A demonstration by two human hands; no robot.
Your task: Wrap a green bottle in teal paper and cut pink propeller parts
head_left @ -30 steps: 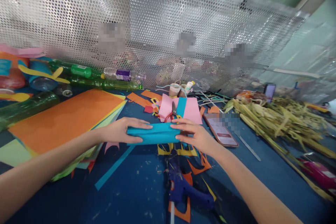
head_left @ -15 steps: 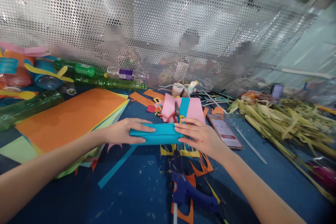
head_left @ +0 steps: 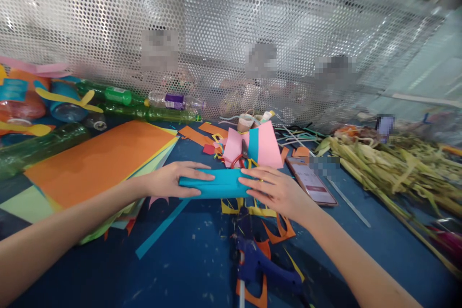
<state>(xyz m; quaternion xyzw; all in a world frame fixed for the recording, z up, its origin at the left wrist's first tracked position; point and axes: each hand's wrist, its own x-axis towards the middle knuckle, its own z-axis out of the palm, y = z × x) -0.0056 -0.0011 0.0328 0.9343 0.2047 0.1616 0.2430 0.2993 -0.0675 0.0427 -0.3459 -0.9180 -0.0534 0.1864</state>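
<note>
The blue paper [head_left: 226, 184], rolled or folded into a long shape, lies crosswise between the two hands, over the blue surface [head_left: 180, 264]; whether its underside touches that surface cannot be told. The left hand [head_left: 162, 181] grasps its left end: the fingers reach across the top and far side, while the thumb lies along the near side. The right hand [head_left: 280, 189] grasps the other end in a mirrored way, fingers spread slightly and pointing left over the top, thumb lower down on the near side. The middle stretch of the paper shows uncovered between the fingertips. Both hands are at about the same height, backs turned up, with the forearms slanting inward from the lower corners of the view. Beyond the paper are red-handled scissors [head_left: 243, 153] and a pink sheet [head_left: 269, 147] with a blue band. On the near side lie yellow cutouts [head_left: 263, 211] and a blue glue gun [head_left: 252, 261]. A phone [head_left: 314, 184] rests to the right of the right hand, and a stack of coloured sheets [head_left: 104, 159] lies beside the left forearm.
</note>
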